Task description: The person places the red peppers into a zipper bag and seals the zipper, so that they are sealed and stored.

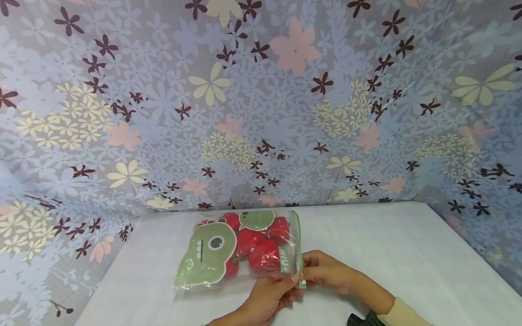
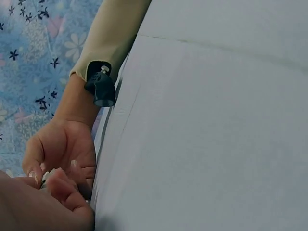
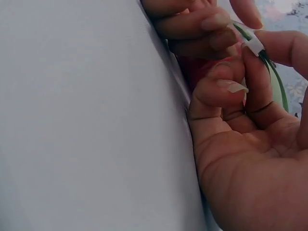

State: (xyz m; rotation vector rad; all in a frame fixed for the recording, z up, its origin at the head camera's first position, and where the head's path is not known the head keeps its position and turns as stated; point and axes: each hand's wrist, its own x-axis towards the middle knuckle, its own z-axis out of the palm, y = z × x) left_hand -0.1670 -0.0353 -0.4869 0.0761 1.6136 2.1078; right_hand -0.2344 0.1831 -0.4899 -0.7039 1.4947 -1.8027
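Note:
A clear zip bag [image 1: 244, 280] printed with a green dinosaur [image 1: 208, 260] lies on the white table, its green zip edge [image 1: 299, 240] facing right. Several red, tomato-like items [image 1: 265, 256] fill it. At the bag's near right corner, my left hand [image 1: 267, 296] pinches the edge between thumb and fingers. From the right, my right hand [image 1: 330, 274] meets it there. The right wrist view shows a white zip slider [image 3: 253, 45] on the green strip, held between the right thumb and forefinger. In the left wrist view both hands nearly hide that slider.
The white table [image 1: 408, 253] reaches back to a floral cloth [image 1: 261, 113] that hangs behind it and along both sides. A black wrist-worn device [image 1: 364, 319] sits by the right sleeve [image 1: 408, 312] at the near edge.

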